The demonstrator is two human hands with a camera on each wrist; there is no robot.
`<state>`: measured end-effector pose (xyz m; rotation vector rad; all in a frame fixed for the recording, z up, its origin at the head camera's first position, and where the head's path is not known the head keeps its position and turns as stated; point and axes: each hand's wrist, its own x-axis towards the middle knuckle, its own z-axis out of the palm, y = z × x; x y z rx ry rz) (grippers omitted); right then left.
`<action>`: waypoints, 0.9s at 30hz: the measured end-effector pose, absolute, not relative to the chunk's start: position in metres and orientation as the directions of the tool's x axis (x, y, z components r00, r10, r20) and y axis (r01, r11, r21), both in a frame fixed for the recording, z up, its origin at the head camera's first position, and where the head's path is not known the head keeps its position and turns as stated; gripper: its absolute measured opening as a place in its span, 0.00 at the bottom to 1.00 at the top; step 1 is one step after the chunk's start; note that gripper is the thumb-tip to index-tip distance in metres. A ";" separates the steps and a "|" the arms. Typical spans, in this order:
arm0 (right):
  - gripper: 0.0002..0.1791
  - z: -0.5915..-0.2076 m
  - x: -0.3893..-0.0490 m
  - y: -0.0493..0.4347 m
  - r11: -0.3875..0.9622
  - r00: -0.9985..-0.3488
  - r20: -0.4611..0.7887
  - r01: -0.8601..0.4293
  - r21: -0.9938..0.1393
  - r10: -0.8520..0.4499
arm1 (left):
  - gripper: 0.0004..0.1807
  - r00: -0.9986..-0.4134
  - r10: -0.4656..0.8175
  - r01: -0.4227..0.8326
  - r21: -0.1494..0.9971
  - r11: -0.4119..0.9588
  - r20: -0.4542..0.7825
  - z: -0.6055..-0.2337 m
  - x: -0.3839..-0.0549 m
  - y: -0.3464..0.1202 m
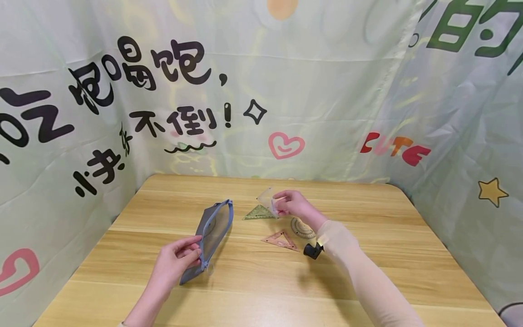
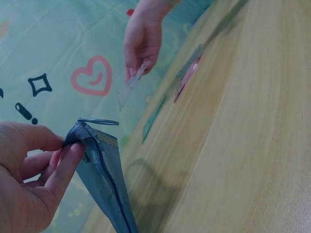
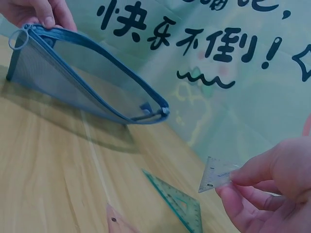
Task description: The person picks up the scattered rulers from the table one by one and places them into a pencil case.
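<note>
A blue-edged mesh zip pouch [image 1: 231, 213] stands with its mouth unzipped and gaping, and my left hand [image 1: 173, 261] pinches its near rim between thumb and fingers. In the left wrist view the zipper edge of the pouch [image 2: 109, 165] runs down from those fingertips. My right hand [image 1: 297, 206] holds a clear triangular set square [image 3: 214, 174] by one side, raised over the table. Close below it lies a green set square [image 1: 258, 212]. Nearer to me is a pink set square [image 1: 282, 245], flat on the wood. A clear protractor [image 1: 302, 229] lies under the right forearm.
The wooden table [image 1: 245, 299] reaches back to a printed cloth [image 1: 327, 113] that hangs round its far side and both flanks. At the right wrist sits a small black device [image 1: 312, 250]. A ring pull [image 3: 18, 40] dangles at the pouch's zipper end.
</note>
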<state>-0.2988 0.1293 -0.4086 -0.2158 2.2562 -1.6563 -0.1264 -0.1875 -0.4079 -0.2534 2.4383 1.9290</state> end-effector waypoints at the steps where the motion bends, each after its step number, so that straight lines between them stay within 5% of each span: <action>1: 0.24 -0.408 -0.298 0.128 0.306 -0.932 -0.177 0.076 -0.949 -0.317 | 0.21 -0.987 -0.114 -0.141 0.965 0.221 -0.118 -0.408 -0.126 -0.188; 27: 0.23 -0.400 -0.284 0.092 0.239 -0.886 -0.224 0.133 -0.962 -0.406 | 0.21 -0.984 -0.128 -0.147 0.964 0.222 -0.120 -0.407 -0.126 -0.188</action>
